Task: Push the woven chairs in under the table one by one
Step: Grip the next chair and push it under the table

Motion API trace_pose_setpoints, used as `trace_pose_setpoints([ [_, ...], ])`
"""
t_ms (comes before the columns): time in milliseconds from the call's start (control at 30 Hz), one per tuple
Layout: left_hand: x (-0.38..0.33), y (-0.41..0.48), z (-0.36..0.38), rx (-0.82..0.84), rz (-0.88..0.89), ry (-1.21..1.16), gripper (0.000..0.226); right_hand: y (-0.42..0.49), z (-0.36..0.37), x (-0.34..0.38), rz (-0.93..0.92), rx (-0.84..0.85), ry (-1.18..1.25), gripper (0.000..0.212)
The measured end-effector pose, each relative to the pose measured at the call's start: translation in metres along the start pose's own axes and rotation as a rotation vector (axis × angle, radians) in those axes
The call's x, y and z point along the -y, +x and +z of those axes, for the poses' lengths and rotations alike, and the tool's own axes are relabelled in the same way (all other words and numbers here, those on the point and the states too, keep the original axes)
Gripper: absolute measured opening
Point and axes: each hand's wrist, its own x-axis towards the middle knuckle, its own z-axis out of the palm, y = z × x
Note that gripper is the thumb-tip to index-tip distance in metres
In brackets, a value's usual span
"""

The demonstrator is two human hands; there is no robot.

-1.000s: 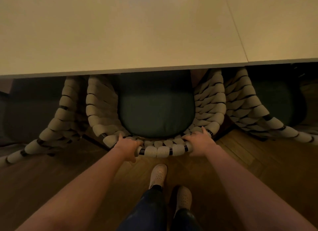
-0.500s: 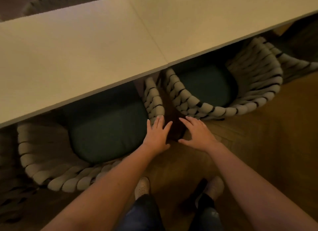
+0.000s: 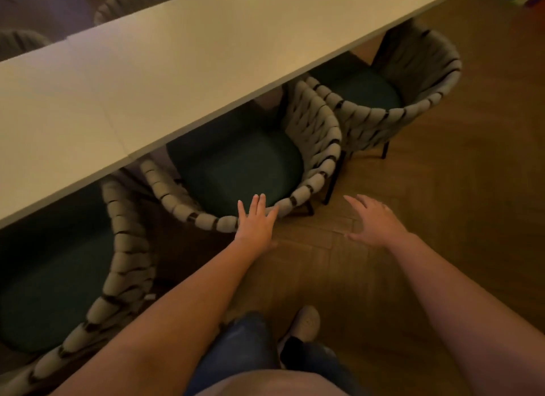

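A long pale worktop [image 3: 188,65] runs diagonally, with three woven chairs along its near edge. The middle chair [image 3: 321,148] has its dark green seat cushion [image 3: 239,168] partly under that edge. The left hand [image 3: 256,224], fingers spread flat, overlaps the chair's woven back rim. The right hand [image 3: 373,221] is open above the wooden floor [image 3: 442,204], apart from the chairs.

Three woven chairs [image 3: 318,148] with dark green cushions, seats partly under white table [image 3: 165,71]
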Motion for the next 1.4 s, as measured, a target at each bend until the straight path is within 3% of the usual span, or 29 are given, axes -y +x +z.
trace_pose_setpoints([
  [433, -0.129, 0.211, -0.102, -0.067, 0.041, -0.085, 0.092, 0.141, -0.110, -0.178, -0.052, -0.101, -0.061, 0.102],
  [700, -0.200, 0.366, -0.173, -0.017, 0.081, -0.094, 0.091, 0.261, -0.199, -0.312, -0.113, -0.117, -0.316, 0.086],
  [867, -0.238, 0.429, -0.199, 0.047, 0.075, -0.084, 0.093, 0.316, -0.231, -0.376, -0.148, 0.005, -0.412, 0.085],
  [1000, -0.272, 0.471, -0.203, 0.090, 0.040, -0.134, 0.087, 0.372, -0.243, -0.421, -0.307, 0.119, -0.543, 0.094],
  [1133, -0.305, 0.489, -0.195, 0.134, -0.104, -0.206, 0.083, 0.417, -0.246, -0.450, -0.465, 0.216, -0.639, 0.089],
  [1233, -0.335, 0.495, -0.188, 0.172, -0.285, -0.216, 0.067, 0.451, -0.254, -0.474, -0.567, 0.268, -0.685, 0.076],
  [1400, -0.366, 0.508, -0.189, 0.179, -0.560, -0.216, 0.057, 0.490, -0.268, -0.506, -0.759, 0.232, -0.740, 0.063],
])
